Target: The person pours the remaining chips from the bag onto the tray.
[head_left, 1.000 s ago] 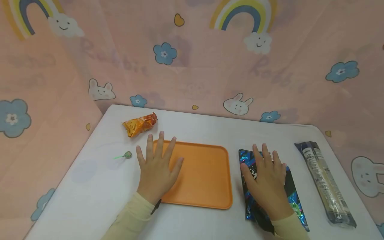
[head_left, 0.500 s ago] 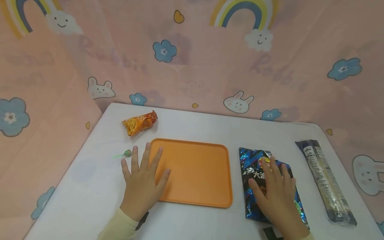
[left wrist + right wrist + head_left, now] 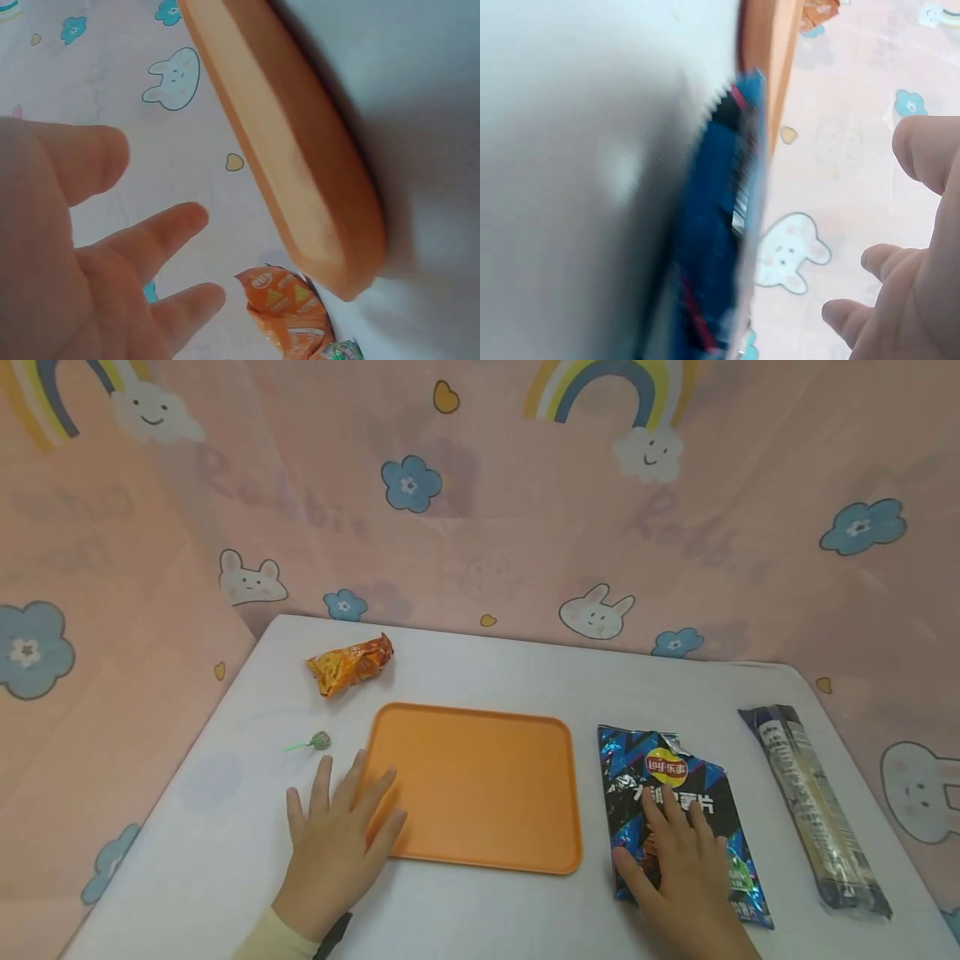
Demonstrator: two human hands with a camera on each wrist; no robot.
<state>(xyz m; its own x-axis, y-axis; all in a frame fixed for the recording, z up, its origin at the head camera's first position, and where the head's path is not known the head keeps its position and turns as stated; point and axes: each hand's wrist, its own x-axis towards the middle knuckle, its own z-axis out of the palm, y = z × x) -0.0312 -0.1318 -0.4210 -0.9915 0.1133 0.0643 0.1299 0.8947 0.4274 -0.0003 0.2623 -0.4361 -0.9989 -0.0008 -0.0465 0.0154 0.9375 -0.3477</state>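
Observation:
An orange tray [image 3: 474,789] lies flat in the middle of the white table. My left hand [image 3: 332,847], fingers spread, is over the tray's near left corner; the left wrist view shows it apart from the tray wall [image 3: 300,172]. My right hand [image 3: 678,872] hovers with spread fingers over the lower part of a blue and black chip bag [image 3: 622,768]. In the right wrist view a gap separates those fingers from the bag [image 3: 712,225]. Neither hand holds anything.
A crumpled orange snack packet [image 3: 349,665] sits at the back left, with a green-stick lollipop [image 3: 321,741] in front of it. A long, dark-ended clear package [image 3: 813,806] lies along the right side. Pink patterned cloth [image 3: 480,527] hangs behind the table.
My left hand has drawn back toward the lower left, uncovering most of the tray. My right hand has shifted nearer to me and slightly right, showing more of the chip bag's print.

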